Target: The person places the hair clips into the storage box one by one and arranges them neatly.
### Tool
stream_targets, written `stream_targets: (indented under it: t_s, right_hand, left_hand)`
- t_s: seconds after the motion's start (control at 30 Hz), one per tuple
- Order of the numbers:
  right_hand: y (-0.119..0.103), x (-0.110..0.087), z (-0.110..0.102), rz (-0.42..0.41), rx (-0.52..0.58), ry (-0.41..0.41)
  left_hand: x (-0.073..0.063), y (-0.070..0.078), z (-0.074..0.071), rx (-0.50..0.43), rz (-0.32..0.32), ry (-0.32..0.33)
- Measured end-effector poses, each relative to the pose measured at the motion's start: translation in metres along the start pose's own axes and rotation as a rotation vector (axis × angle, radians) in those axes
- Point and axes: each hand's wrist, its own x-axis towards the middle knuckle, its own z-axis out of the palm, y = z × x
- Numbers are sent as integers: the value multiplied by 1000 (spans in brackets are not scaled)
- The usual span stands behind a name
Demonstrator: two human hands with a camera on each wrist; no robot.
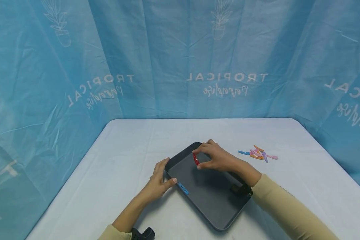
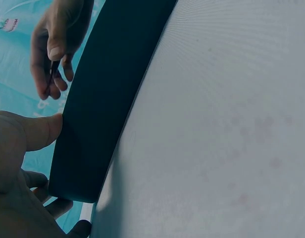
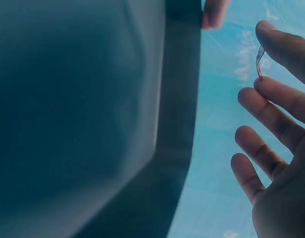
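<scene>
A dark grey rectangular tray [image 1: 210,200] lies at an angle on the white table. My left hand [image 1: 159,181] holds its left corner, thumb [image 2: 43,131] at the rim and fingers round the corner. Just beside that thumb, a blue snap hair clip [image 1: 183,188] sits on the tray's near-left rim. Over the far part of the tray, my right hand [image 1: 217,158] pinches a red snap hair clip [image 1: 196,159] upright between thumb and index finger. The right wrist view shows this clip [image 3: 259,62] edge-on, with the other fingers spread apart.
To the right of the tray, a loose heap of hair clips [image 1: 256,153] in blue, orange, pink and purple lies on the white tablecloth [image 1: 132,143]. A blue printed curtain [image 1: 168,60] hangs behind the table and along both sides.
</scene>
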Motion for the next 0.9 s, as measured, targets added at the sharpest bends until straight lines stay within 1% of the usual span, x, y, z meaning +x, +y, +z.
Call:
stream_targets:
  t_s: [0.23, 0.57, 0.73, 0.9]
  right_hand:
    - [-6, 3, 17, 0, -5, -82]
    - [-12, 6, 32, -3, 23, -199]
    - [-11, 5, 40, -30, -6, -242]
    - [-9, 4, 47, -49, -27, -280]
  left_hand:
    - [0, 1, 0, -1, -8, -3]
    - [1, 1, 0, 0, 1, -5]
    - [1, 1, 0, 4, 4, -1]
    - [0, 2, 0, 15, 21, 0]
